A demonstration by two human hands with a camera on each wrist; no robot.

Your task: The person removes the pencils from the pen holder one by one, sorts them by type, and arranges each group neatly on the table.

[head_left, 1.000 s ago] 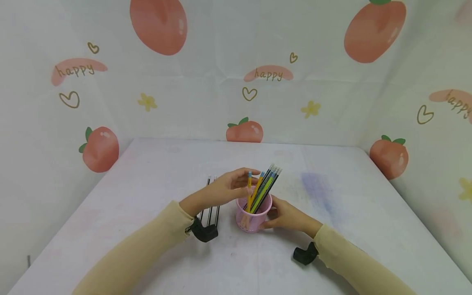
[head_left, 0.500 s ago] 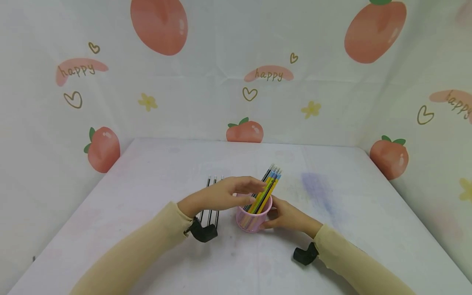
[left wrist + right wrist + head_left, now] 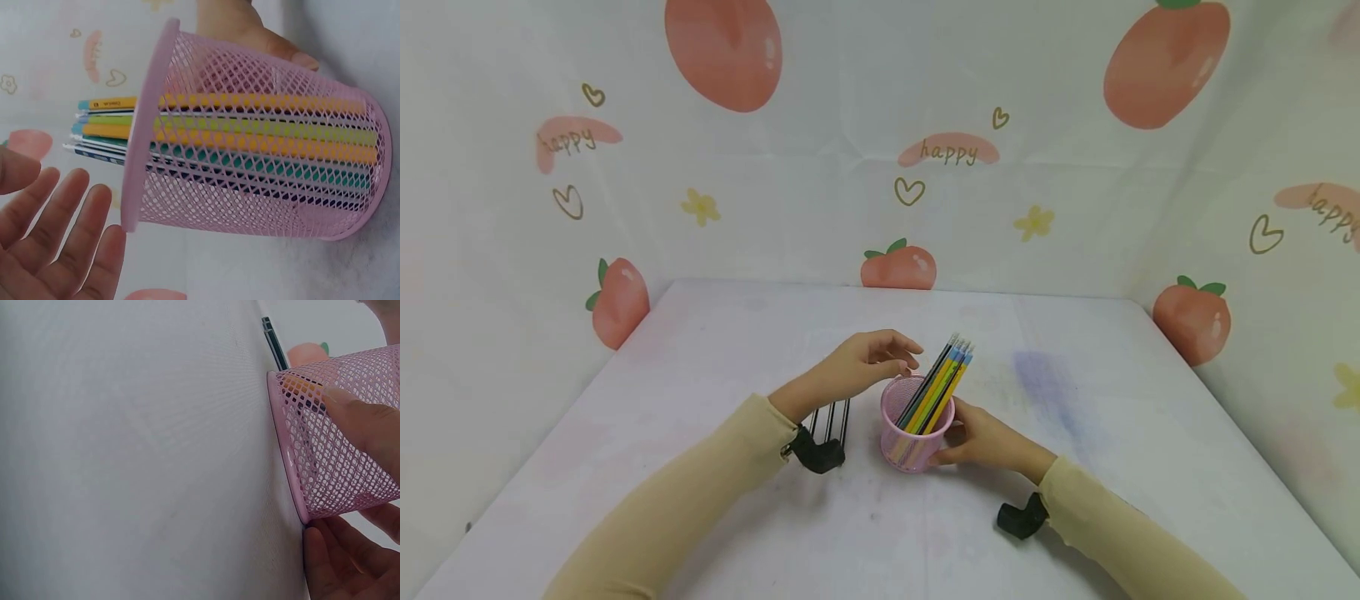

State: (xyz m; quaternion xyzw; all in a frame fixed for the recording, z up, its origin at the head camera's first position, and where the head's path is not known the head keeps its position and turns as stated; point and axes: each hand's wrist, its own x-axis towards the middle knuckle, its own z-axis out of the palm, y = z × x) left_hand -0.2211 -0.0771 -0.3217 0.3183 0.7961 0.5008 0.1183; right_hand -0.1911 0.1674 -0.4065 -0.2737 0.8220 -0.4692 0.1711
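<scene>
While right hand (image 3: 988,440) is gripping pink mesh cup (image 3: 891,443), thumb and fingers bent around its side, left hand (image 3: 867,362) is hovering just beside its rim, fingers relaxed, slightly parted, holding nothing. Cup is standing upright on white table (image 3: 737,325), well apart from far edge. Inside, pencil bundle (image 3: 936,387) is leaning toward far right corner; three striped pencils (image 3: 830,422) are lying toward left edge. Steadying well probably is requiring low, light grip, base flat.

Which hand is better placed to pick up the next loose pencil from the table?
Probably the left hand: it is empty, and its wrist is over the loose dark pencils. The right hand is holding the pink mesh cup, which stands between it and those pencils.
</scene>
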